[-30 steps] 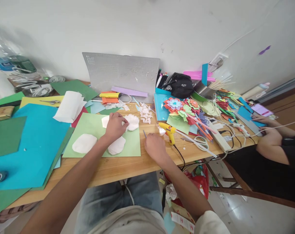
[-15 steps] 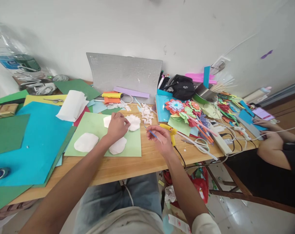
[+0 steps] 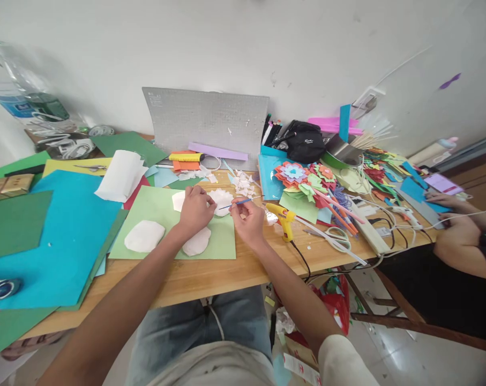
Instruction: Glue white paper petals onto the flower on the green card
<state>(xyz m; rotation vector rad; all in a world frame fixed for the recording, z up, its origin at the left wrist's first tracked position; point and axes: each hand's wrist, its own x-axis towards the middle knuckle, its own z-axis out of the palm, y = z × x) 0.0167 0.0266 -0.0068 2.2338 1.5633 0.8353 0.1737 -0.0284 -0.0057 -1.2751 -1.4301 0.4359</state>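
A light green sheet lies before me with several white rounded paper pieces on it. One white piece is at the left, another sits below my left wrist, and a third is partly hidden behind that hand. My left hand is closed at the edge of a frilled white piece, its fingertips pinching there. Between the pinched fingers of my right hand is a thin blue stick-like tool, held nearly level, its fine left end over the frilled piece.
White paper scraps lie behind the green sheet. A yellow glue gun and scissors are at the right, near paper flowers and a power strip. Blue card covers the left. Another person's hands work far right.
My right hand has moved left toward my left hand, and the blue tool has swung to nearly level, reaching the frilled piece. The left hand stays almost in place.
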